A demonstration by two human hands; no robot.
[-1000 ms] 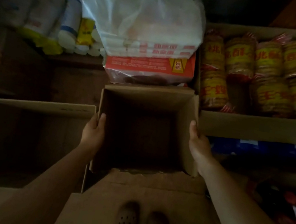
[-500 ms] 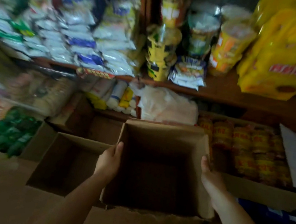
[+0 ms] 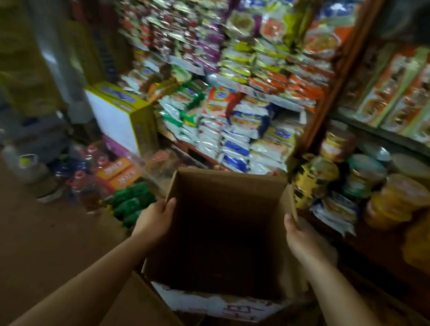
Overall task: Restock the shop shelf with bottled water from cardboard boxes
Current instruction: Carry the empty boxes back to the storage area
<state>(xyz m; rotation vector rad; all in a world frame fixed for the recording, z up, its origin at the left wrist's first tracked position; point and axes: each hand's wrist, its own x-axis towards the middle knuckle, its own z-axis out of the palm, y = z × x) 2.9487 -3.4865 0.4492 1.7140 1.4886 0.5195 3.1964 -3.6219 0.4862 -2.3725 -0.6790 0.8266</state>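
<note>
Where packets crowd shelves (image 3: 398, 137), brown floor (image 3: 3, 213).

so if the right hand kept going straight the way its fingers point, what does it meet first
The right hand grips the right wall of the cardboard box, fingers pointing up and away. Straight on, it would probably first meet the stacked cans on the shelf just beyond the box corner, though depth is unclear in this blurred view.

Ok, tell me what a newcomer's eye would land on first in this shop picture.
First the open cardboard box at centre, dark inside with no bottles visible, gripped on its side walls by the left hand and right hand. Then the blurred wall of colourful snack packets on the shelves behind it, and the stacked tubs to the right.
</note>
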